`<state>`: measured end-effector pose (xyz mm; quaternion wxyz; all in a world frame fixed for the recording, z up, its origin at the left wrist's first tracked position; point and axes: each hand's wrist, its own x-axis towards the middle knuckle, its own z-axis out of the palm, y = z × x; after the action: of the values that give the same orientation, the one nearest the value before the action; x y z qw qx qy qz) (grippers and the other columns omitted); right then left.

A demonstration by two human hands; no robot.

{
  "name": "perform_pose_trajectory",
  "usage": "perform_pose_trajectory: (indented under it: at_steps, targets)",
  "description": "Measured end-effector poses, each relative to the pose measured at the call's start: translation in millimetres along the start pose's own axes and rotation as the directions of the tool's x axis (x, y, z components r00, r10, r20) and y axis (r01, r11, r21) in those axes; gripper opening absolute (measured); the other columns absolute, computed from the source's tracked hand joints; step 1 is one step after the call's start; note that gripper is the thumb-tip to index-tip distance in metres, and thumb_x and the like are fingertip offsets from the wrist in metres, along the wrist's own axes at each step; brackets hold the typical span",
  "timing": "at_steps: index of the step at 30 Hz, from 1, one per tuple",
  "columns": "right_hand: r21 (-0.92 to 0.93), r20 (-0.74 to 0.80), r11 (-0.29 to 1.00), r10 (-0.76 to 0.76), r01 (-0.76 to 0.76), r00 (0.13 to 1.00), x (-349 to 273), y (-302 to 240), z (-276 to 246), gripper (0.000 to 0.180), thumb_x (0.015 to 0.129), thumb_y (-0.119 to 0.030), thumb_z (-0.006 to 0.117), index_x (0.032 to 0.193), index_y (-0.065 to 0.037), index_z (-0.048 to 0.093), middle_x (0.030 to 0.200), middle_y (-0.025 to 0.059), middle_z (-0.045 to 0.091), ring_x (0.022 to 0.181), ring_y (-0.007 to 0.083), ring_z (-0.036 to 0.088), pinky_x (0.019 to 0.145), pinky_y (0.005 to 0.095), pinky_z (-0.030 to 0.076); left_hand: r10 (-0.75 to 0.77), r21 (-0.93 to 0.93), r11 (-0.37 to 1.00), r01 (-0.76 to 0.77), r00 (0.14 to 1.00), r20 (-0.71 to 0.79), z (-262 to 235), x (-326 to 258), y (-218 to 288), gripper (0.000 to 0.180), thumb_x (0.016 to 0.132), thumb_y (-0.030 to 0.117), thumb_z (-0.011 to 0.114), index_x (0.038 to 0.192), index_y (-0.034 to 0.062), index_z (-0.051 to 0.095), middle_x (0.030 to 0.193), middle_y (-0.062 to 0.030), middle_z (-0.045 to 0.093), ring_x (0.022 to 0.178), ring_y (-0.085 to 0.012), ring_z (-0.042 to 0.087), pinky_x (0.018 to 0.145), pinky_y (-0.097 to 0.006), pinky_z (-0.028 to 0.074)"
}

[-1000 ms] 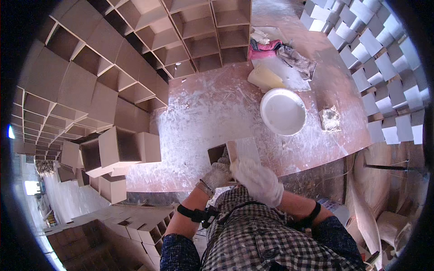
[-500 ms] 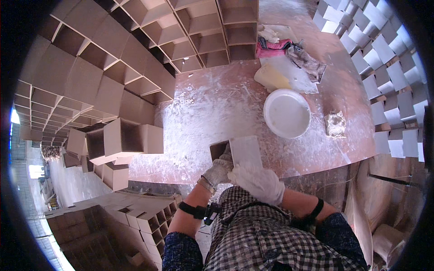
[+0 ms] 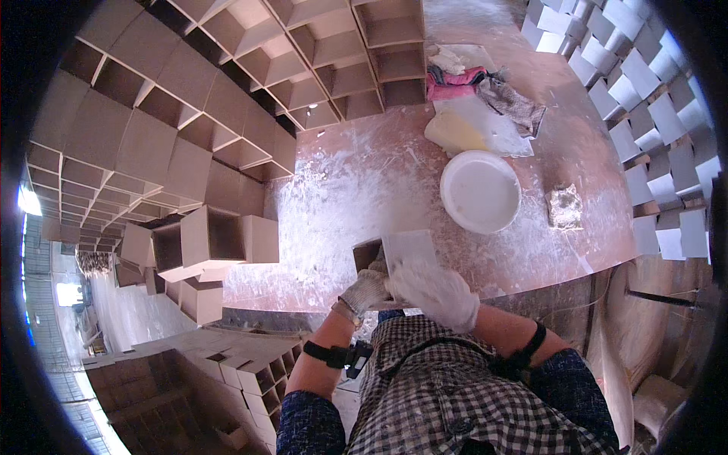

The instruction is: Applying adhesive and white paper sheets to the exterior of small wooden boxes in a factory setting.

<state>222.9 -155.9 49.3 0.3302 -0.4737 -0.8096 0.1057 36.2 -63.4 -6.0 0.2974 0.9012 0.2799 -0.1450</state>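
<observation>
Close in front of my body is a small open-ended cardboard box (image 3: 410, 244) with a pale top panel and a dark opening on its left. My left hand (image 3: 365, 290), in a grey-white knit glove, grips the box at that opening, and some of its fingers are hidden inside. Over the near part of the pale panel lies my right hand (image 3: 438, 294), in a white glove. Motion smears its fingers, so their pose is unclear. Beyond them on the table sits a round white basin (image 3: 481, 191) with whitish contents.
Stacked open cardboard boxes (image 3: 205, 243) edge the reddish, white-smeared table (image 3: 341, 189) at left, and more form a wall behind. Cloths (image 3: 512, 106) and a yellowish sheet (image 3: 453, 133) lie at the back. Right of the basin is a crusted block (image 3: 565, 207). Pale boxes (image 3: 667, 174) are stacked at far right.
My right hand has shifted slightly over the pale panel and is more blurred. My left hand keeps its hold on the box. The whole view has moved a little.
</observation>
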Motion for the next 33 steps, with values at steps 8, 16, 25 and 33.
perform_pose_trajectory:
  at_steps: [8,16,25,33]
  targets:
    - [-0.114,-0.087,0.993,0.033,-0.043,0.996,-2.5,16.7,7.6,0.041,0.077,-0.007,0.053,0.118,-0.006,0.057,0.12,0.0129,0.054,0.103,0.0282,0.06,0.08,0.0338,0.052,0.307,0.441,0.875,-0.197,0.932,-0.192,54.9,8.2,-43.8,0.044,0.082,0.049,0.054,0.106,0.0143,0.066,0.086,-0.0086,0.068,0.079,-0.023,0.065,0.058,-0.042,0.049]
    - [-0.034,-0.059,0.988,0.152,-0.154,0.987,4.7,51.5,9.8,0.044,0.076,-0.002,0.05,0.12,-0.003,0.053,0.119,0.0166,0.055,0.114,0.0309,0.054,0.09,0.0373,0.047,0.173,0.281,0.941,-0.187,0.982,0.074,59.5,5.6,-50.5,0.051,0.08,0.048,0.056,0.122,0.0192,0.059,0.118,-0.0112,0.061,0.105,-0.0288,0.058,0.073,-0.046,0.049]
    - [-0.056,-0.041,0.984,0.168,-0.17,0.985,-54.0,-4.6,9.6,0.047,0.075,-0.006,0.055,0.122,-0.002,0.052,0.122,0.0172,0.054,0.116,0.0322,0.052,0.094,0.0371,0.046,0.446,0.469,0.837,-0.281,0.846,-0.29,65.0,1.0,-60.6,0.018,0.077,0.028,0.058,0.077,0.0128,0.069,0.071,-0.0042,0.064,0.068,-0.0193,0.062,0.049,-0.038,0.039]
    - [-0.101,-0.13,0.98,0.157,-0.171,0.979,4.4,54.1,6.4,0.045,0.077,-0.01,0.054,0.122,-0.006,0.052,0.125,0.0131,0.053,0.116,0.0301,0.052,0.09,0.0344,0.048,0.223,-0.051,0.968,-0.244,0.94,-0.257,85.8,9.1,-76.0,0.034,0.083,0.042,0.051,0.103,0.015,0.053,0.1,-0.0037,0.053,0.092,-0.0209,0.052,0.075,-0.04,0.034]
